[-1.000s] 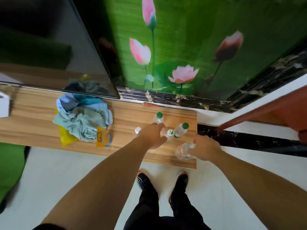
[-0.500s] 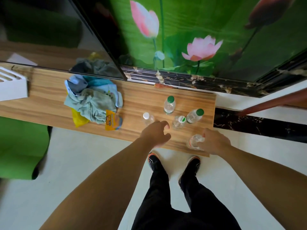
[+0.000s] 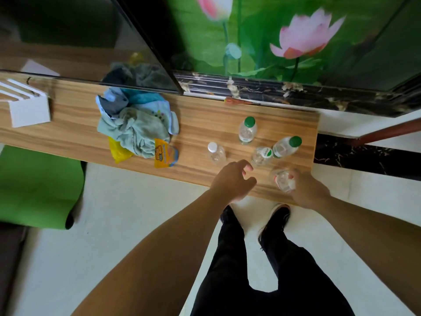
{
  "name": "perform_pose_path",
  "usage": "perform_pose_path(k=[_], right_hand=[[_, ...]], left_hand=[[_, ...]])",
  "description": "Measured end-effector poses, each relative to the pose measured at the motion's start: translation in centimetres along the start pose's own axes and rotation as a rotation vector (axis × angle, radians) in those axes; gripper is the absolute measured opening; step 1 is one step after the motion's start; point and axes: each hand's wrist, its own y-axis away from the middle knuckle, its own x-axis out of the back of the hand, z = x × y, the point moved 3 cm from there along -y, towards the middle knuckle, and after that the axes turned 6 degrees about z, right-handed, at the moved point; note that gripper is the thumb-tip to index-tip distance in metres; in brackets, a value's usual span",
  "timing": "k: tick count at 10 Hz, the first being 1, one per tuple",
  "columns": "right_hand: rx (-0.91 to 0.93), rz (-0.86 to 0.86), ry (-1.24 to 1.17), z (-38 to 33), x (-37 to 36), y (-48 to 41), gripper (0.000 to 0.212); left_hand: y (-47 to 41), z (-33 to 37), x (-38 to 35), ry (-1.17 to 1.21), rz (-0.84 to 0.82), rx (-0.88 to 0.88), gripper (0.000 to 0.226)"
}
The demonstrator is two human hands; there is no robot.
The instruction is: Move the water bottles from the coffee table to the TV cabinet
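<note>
Right hand [image 3: 306,190] around clear bottle [image 3: 282,180]

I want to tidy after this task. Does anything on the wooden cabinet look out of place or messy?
Yes. A crumpled pile of cloths over a yellow bag lies left of the bottles. All the bottles stand upright; nothing looks spilled.

Crumpled cloths [image 3: 136,127], white box [image 3: 28,108]
</note>
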Motion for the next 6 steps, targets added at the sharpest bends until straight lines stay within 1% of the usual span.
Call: perform_pose_path(k=[1,2,3,4,5,6], right_hand=[[-0.023,0.057,-0.062,-0.3,-0.4,-0.3,0.048],[-0.028,0.07,-0.064,-0.7,-0.4,-0.3,0.05],[-0.038,0.046,-0.059,-0.7,0.3,0.0,0.056],[-0.051,0.037,-0.078,-0.8,1.8,1.1,0.061],[-0.048,0.05,-0.075,-1.0,3.3,2.2,0.055],[-0.006,0.063,-0.1,-1.3,4.4,2.8,0.052]], left_hand=[[0.0,-0.4,-0.5,0.0,-0.01,0.009,0.032],[0.2,-0.7,-0.7,0.001,-0.022,0.0,0.031],[0.3,-1.0,-0.3,-0.006,-0.015,-0.008,0.031],[0.7,-1.1,0.3,-0.055,-0.047,-0.026,0.03],[0.9,-0.9,1.1,-0.116,-0.053,-0.076,0.031],[0.9,-0.4,1.6,-0.17,-0.041,-0.098,0.033]])
